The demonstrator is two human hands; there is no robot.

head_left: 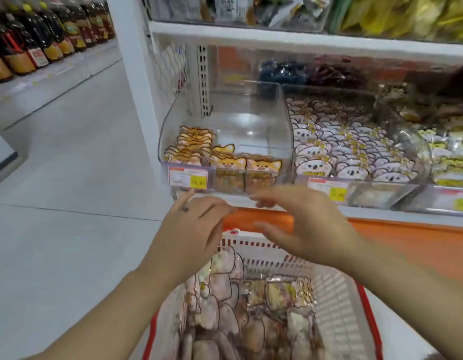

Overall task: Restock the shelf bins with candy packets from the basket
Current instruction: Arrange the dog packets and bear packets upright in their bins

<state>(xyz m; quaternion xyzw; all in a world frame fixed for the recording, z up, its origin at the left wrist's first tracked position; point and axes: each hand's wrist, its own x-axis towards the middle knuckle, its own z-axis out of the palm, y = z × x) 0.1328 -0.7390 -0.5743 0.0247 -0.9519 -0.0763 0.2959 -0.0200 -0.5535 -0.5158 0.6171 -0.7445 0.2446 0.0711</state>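
A red and white basket (339,294) below me holds several clear candy packets (251,307). Straight ahead stands a clear shelf bin (285,126), mostly bare, with orange cat-faced packets (220,158) lined along its front and left. My left hand (191,237) and my right hand (303,227) hover between the basket and the bin's front edge. Both have relaxed fingers and hold nothing. The right hand's fingertips point left, close to the left hand.
A neighbouring bin (355,152) to the right is packed with koala-faced packets. Yellow price tags (189,178) sit on the bin fronts. An orange ledge (407,237) runs under the shelf. Bottles (43,35) line a shelf across the aisle at far left.
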